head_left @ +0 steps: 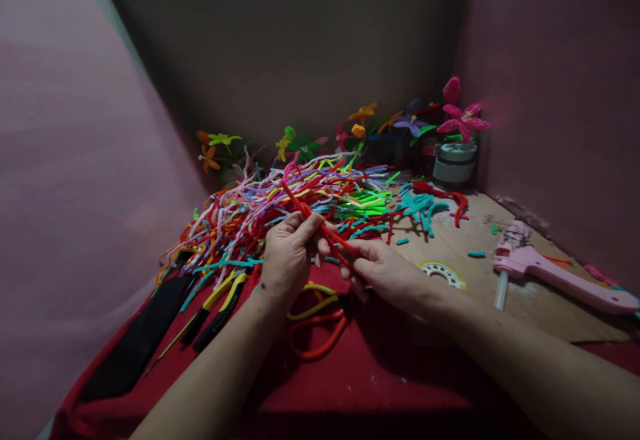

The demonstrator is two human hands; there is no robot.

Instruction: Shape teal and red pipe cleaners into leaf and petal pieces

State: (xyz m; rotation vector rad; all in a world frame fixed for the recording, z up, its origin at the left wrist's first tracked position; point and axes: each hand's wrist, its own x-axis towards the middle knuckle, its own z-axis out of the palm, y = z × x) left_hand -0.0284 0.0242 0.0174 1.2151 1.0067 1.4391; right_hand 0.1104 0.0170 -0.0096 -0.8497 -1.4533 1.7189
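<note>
Red pipe cleaners stretch between my two hands above the red cloth. My left hand pinches them near their upper end, where one tip sticks up past the thumb. With closed fingers, my right hand grips their lower right end. How the strands are joined inside the fingers is hidden. A big heap of many-coloured pipe cleaners lies just behind my hands. Below them are scissors with red and yellow handles, partly covered by my right hand.
Pliers and a black pouch lie at left. On the wooden board at right are a pink glue gun, a tape roll and turquoise pieces. Pipe-cleaner flowers and a grey jar stand behind.
</note>
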